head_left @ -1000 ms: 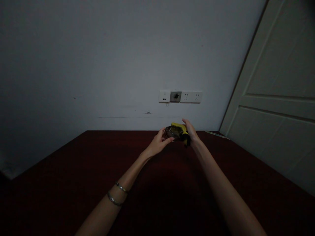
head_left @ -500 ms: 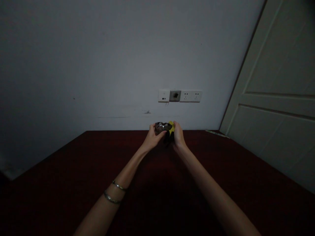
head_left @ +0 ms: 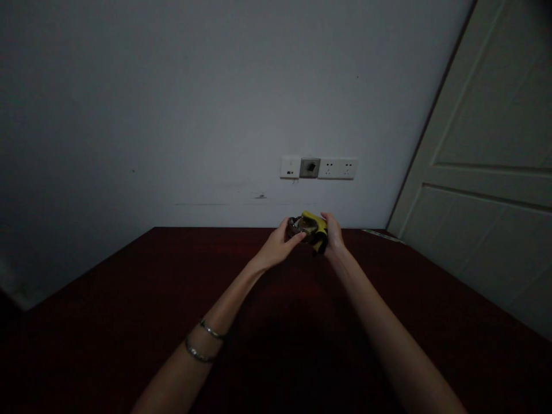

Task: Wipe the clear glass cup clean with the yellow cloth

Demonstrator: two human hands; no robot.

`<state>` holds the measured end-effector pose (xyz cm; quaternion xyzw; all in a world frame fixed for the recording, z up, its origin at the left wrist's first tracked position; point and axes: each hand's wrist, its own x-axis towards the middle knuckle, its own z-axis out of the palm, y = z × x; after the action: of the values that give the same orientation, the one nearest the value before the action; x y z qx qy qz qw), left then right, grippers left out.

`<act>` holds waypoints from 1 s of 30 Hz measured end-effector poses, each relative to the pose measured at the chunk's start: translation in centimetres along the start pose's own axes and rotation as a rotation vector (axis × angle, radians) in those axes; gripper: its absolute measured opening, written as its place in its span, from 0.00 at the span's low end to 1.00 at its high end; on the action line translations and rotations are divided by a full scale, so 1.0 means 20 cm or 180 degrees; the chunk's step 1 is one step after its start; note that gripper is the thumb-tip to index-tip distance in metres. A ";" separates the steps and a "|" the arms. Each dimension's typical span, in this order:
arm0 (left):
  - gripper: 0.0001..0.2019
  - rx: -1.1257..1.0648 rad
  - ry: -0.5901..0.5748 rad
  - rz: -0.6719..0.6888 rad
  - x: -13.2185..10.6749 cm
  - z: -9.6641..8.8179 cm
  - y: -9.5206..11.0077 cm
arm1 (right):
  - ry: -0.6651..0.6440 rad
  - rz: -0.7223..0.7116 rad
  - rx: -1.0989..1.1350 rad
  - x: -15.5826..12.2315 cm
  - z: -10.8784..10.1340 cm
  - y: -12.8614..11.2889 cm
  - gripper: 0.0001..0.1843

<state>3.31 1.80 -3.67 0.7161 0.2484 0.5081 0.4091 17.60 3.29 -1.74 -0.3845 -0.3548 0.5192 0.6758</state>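
My left hand (head_left: 278, 245) is closed round the left side of a dark brown, shiny faceted glass ashtray (head_left: 294, 228), its thumb along the near rim. Against the ashtray's right side and over part of its top lies a yellow and black cloth (head_left: 319, 224). My right hand (head_left: 335, 234) is wrapped round the cloth from the right, most of its fingers hidden behind it. Both things are held above the far part of a dark red tabletop (head_left: 207, 276). Two metal bangles (head_left: 199, 352) circle my left forearm.
A pale wall (head_left: 215, 115) rises behind the table's far edge, with a row of sockets and switches (head_left: 328, 168) on it. At the right stands a pale panelled door (head_left: 487, 218). A thin flat strip (head_left: 382, 235) lies near the far right corner.
Both hands have moved to the right with the ashtray and cloth. The ashtray has tilted or turned, and more of the yellow cloth shows over it. The view has shifted slightly.
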 end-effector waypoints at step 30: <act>0.28 -0.0162 0.0217 -0.0092 -0.03 0.03 -0.02 | 0.0391 -0.0328 0.0225 -0.10 0.09 -0.07 0.16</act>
<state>3.64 1.32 -4.42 0.6841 0.2595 0.5323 0.4257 16.22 1.37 0.04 -0.3728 -0.3134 0.4713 0.7353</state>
